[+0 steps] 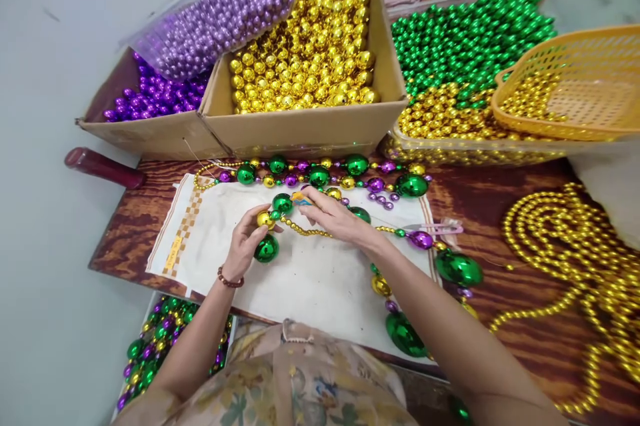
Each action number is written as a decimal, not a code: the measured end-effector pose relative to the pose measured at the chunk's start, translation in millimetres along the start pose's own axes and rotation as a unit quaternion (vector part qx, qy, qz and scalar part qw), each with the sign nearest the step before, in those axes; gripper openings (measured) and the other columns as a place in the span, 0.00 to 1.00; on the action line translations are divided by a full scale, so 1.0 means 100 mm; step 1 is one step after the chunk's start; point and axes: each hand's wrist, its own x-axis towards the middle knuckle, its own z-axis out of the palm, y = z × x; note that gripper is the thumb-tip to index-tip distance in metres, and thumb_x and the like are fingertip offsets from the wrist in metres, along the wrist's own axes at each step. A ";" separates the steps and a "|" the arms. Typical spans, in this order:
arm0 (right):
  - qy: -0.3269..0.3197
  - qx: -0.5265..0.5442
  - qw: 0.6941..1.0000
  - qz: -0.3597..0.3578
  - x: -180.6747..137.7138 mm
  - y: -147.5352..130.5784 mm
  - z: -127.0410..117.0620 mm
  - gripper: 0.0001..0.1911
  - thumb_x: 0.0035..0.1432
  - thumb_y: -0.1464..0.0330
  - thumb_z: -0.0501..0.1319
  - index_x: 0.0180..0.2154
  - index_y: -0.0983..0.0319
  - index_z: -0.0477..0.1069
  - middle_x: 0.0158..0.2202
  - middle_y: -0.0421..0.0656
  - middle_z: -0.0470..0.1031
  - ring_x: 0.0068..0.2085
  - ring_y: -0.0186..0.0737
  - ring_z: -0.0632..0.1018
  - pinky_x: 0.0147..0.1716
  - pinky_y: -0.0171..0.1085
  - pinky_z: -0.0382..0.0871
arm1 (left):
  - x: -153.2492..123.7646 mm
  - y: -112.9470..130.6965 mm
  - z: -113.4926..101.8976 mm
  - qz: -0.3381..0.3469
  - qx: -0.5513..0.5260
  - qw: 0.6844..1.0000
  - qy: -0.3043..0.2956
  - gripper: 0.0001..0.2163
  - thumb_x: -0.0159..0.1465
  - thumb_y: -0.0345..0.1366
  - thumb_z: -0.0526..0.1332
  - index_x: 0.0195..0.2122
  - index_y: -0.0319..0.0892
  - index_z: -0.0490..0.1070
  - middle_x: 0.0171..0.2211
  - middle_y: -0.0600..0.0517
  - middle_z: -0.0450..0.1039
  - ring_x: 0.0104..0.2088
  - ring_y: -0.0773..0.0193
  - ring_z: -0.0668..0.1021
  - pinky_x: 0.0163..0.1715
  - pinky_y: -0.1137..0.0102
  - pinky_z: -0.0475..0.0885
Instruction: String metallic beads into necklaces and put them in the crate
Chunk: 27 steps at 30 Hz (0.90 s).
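My left hand (pixel 244 243) is closed on a gold bead (pixel 265 220) of a bead strand, above a white cloth. A large green bead (pixel 267 249) hangs just below those fingers, and another green bead (pixel 283 204) sits above them. My right hand (pixel 333 214) grips a small orange-and-blue tool (pixel 301 199), its tip close to the upper green bead; the kind of tool is not clear. A thin gold bead chain (pixel 310 233) runs from the strand under my right hand. Purple, green and gold beads (pixel 420 240) continue the strand to the right.
Cardboard boxes of purple beads (pixel 165 89) and gold beads (pixel 305 46) stand at the back. A tub of green beads (pixel 465 33) and an orange basket (pixel 575 46) are right of them. Pink snips (pixel 440 229) and gold bead chains (pixel 545 239) lie right; a dark red handle (pixel 103 167) juts out left.
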 end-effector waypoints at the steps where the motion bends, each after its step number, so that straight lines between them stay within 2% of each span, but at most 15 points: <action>1: -0.011 0.016 1.000 -0.008 0.03 0.03 0.00 0.10 0.66 0.61 0.54 0.40 0.60 0.67 0.34 0.42 0.71 0.36 0.38 0.72 0.36 0.38 0.67 | 0.04 0.00 -0.01 -0.005 -0.008 1.000 -0.001 0.19 0.66 0.41 0.61 0.57 0.46 0.66 0.43 0.48 0.76 0.40 0.58 0.81 0.41 0.64 0.76; 5: -0.036 0.080 0.996 -0.014 0.13 0.17 -0.01 0.11 0.64 0.60 0.56 0.42 0.60 0.69 0.37 0.42 0.72 0.38 0.37 0.74 0.34 0.35 0.69 | 0.17 0.00 -0.04 -0.018 -0.022 1.000 0.004 0.17 0.65 0.42 0.63 0.53 0.45 0.67 0.42 0.48 0.75 0.36 0.60 0.81 0.37 0.66 0.76; 9: -0.010 0.038 0.999 -0.007 0.19 0.20 0.02 0.17 0.66 0.55 0.53 0.38 0.61 0.71 0.29 0.39 0.68 0.29 0.33 0.68 0.28 0.33 0.62 | 0.25 0.01 -0.04 -0.029 -0.013 0.999 0.004 0.18 0.63 0.44 0.63 0.51 0.44 0.68 0.43 0.47 0.75 0.34 0.60 0.81 0.36 0.65 0.77; 13: 0.022 -0.023 0.999 0.020 0.25 0.13 0.09 0.26 0.68 0.53 0.45 0.28 0.62 0.69 0.24 0.39 0.66 0.27 0.35 0.67 0.28 0.35 0.58 | 0.26 0.00 -0.04 -0.028 -0.014 1.000 0.001 0.18 0.62 0.45 0.64 0.50 0.43 0.69 0.44 0.46 0.76 0.34 0.60 0.81 0.37 0.64 0.77; 22: 0.035 -0.173 0.984 0.012 0.30 0.09 0.15 0.26 0.70 0.55 0.40 0.26 0.60 0.62 0.25 0.41 0.70 0.28 0.38 0.68 0.31 0.36 0.55 | 0.28 -0.03 -0.05 -0.033 -0.040 0.999 -0.002 0.17 0.62 0.42 0.65 0.50 0.44 0.70 0.41 0.49 0.76 0.33 0.61 0.81 0.36 0.66 0.76; 27: 0.031 -0.210 0.977 0.012 0.29 0.05 0.15 0.23 0.71 0.58 0.41 0.29 0.60 0.65 0.30 0.44 0.73 0.33 0.41 0.71 0.33 0.36 0.55 | 0.28 -0.03 -0.05 -0.040 -0.028 0.999 0.003 0.17 0.62 0.43 0.65 0.50 0.44 0.70 0.41 0.48 0.76 0.33 0.61 0.81 0.36 0.66 0.76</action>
